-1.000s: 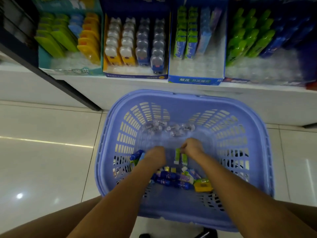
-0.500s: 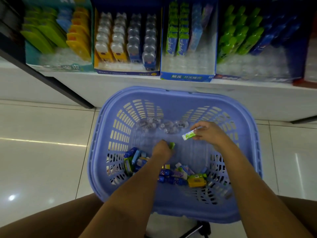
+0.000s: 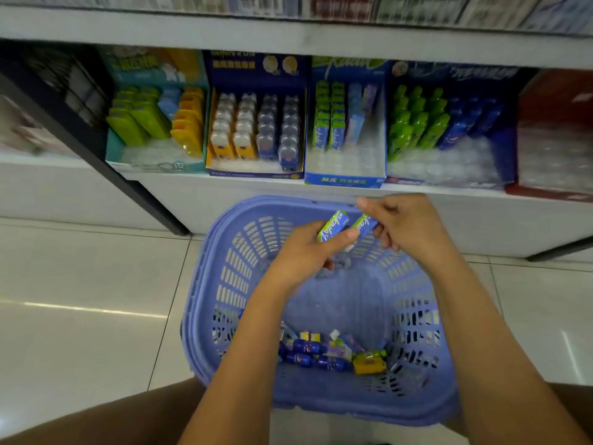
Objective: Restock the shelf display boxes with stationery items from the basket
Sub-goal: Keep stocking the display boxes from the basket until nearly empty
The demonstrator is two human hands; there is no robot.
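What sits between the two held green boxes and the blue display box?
Head view: only the basket rim and white shelf front separate the green boxes from the display box.

Front of the eraser box (image 3: 345, 180) lies open beneath the upper shelf (image 3: 288, 36).

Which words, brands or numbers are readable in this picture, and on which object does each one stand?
"解压 开关橡皮": front edge of the blue display box.
"Kad...", cursive brand, ending unclear: green-blue packet in the left hand, and second packet in the right hand.
Too blurred to read: neighbouring display boxes, top-shelf labels.
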